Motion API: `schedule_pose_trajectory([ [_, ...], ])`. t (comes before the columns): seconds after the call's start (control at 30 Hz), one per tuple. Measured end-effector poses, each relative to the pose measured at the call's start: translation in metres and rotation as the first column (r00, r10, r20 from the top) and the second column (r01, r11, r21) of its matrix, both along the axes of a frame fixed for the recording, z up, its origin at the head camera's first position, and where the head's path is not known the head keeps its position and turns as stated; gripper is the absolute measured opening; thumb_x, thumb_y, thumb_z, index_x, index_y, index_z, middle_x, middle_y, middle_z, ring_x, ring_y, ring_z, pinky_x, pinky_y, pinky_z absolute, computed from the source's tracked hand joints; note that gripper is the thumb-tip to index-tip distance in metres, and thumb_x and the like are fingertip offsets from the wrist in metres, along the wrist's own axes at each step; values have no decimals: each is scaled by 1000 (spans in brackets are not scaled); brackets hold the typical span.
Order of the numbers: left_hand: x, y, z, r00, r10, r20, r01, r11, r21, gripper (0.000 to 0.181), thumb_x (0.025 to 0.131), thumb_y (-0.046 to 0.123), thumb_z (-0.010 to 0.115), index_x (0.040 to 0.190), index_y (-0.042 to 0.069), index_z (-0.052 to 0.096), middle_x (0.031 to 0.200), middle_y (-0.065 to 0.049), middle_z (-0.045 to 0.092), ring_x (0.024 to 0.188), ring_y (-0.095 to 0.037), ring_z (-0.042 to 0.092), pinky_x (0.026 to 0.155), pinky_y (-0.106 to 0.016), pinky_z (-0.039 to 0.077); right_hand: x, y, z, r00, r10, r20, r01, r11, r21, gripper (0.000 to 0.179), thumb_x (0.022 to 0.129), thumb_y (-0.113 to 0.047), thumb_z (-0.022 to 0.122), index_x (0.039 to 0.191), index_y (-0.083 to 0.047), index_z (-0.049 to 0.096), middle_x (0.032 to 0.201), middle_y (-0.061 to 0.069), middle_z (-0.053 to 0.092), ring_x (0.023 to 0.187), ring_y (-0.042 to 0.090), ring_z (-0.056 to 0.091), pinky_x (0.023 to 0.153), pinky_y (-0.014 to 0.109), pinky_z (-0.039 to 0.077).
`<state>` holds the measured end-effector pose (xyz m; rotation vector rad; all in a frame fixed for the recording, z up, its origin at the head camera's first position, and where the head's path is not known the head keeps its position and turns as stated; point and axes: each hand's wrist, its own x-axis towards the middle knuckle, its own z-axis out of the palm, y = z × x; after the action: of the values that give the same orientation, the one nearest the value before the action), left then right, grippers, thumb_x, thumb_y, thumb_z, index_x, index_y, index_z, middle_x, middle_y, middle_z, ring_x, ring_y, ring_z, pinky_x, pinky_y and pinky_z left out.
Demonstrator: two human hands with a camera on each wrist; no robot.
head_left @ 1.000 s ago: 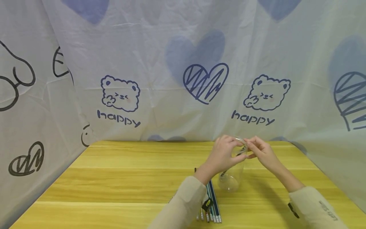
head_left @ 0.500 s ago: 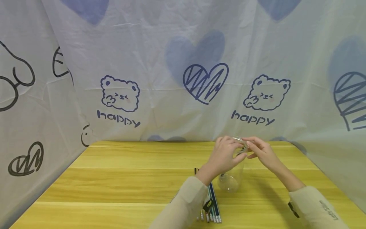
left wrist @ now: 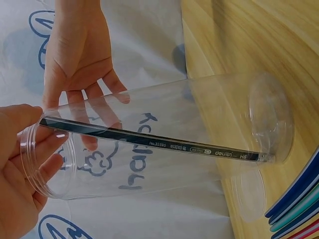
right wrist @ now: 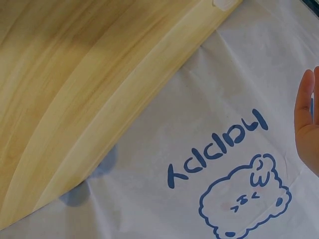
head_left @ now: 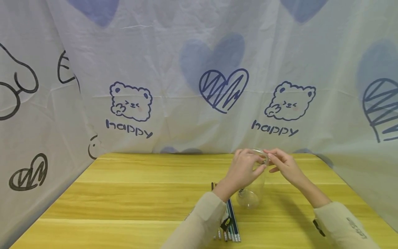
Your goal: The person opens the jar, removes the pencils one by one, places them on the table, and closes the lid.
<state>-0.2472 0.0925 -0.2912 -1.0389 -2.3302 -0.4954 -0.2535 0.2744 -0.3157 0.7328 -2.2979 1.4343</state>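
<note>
A tall clear plastic jar (left wrist: 164,169) stands on the table with its mouth up. Inside leans a dark pencil (left wrist: 149,139), its lettered end down by the base and its other end at the rim. My left hand (head_left: 245,169) reaches over the mouth, and its thumb and fingers pinch the pencil's upper end there. On the other side, my right hand (head_left: 284,167) holds the jar's rim between thumb and finger, with the remaining fingers spread behind the wall. In the right wrist view only part of a hand shows at the right edge.
Several pencils (head_left: 234,221) lie in a bunch under my left forearm, partly hidden by the sleeve. A round clear shape (left wrist: 249,194) is by the jar's base. Beyond the wooden table (head_left: 124,204) hangs a printed cloth (head_left: 174,69).
The pencil has dropped lower into the jar, and my left fingers have followed it down to the rim. My right hand has stayed nearly still.
</note>
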Motion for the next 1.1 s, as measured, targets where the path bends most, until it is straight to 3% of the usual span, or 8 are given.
schedule_pose_trajectory([
  [0.17, 0, 1, -2, 1000, 5, 7, -5, 999, 41, 15, 85, 29, 61, 89, 18, 69, 95, 12, 65, 100, -6, 50, 91, -23, 31, 0, 0, -1, 1000, 1, -4, -1, 1000, -8, 24, 96, -10, 38, 99, 12, 47, 108, -27, 50, 78, 5, 60, 58, 33, 53],
  [0.53, 1, 1, -5, 999, 29, -19, -25, 979, 201, 18, 77, 29, 70, 87, 16, 66, 83, 11, 65, 89, -5, 54, 86, -25, 32, -1, 1, -4, 1000, -14, -16, 14, 1000, -10, 20, 96, -10, 38, 95, 6, 50, 111, -23, 49, 77, 6, 59, 58, 32, 54],
  [0.6, 1, 1, -6, 999, 28, -24, -22, 974, 224, 19, 76, 29, 71, 87, 15, 65, 82, 11, 65, 88, -4, 54, 86, -25, 32, -1, 0, -4, 1000, -19, -14, 19, 1000, -10, 20, 96, -11, 39, 95, 6, 50, 114, -18, 51, 76, 7, 59, 58, 33, 54],
  [0.7, 2, 1, -6, 999, 24, -37, -14, 967, 255, 20, 75, 29, 72, 87, 15, 65, 81, 11, 65, 86, -4, 55, 85, -24, 33, -1, 0, -5, 1000, -26, -11, 26, 1000, -11, 20, 96, -10, 38, 95, 6, 50, 121, 5, 53, 76, 7, 60, 57, 33, 54],
  [0.83, 2, 1, -8, 998, 17, -65, 3, 955, 298, 20, 73, 27, 74, 87, 15, 64, 81, 10, 65, 82, -3, 56, 84, -23, 33, -1, -1, -5, 1000, -29, -9, 29, 999, -16, 21, 96, -10, 38, 94, 8, 49, 122, 31, 43, 75, 6, 59, 57, 34, 54],
  [1.0, 1, 2, -10, 996, -2, -84, 29, 943, 331, 20, 73, 25, 74, 86, 14, 64, 81, 9, 65, 79, -1, 57, 83, -22, 33, 1, -2, -4, 999, -30, -10, 30, 999, -21, 20, 96, -10, 38, 94, 7, 49, 122, 31, 43, 75, 7, 60, 57, 34, 54],
  [1.1, 1, 2, -10, 997, -11, -82, 39, 939, 343, 20, 73, 24, 74, 87, 14, 63, 82, 9, 66, 79, -1, 56, 83, -21, 33, 1, -2, -4, 999, -31, -12, 31, 999, -24, 20, 96, -10, 38, 94, 6, 50, 123, 20, 48, 76, 7, 60, 58, 34, 54],
])
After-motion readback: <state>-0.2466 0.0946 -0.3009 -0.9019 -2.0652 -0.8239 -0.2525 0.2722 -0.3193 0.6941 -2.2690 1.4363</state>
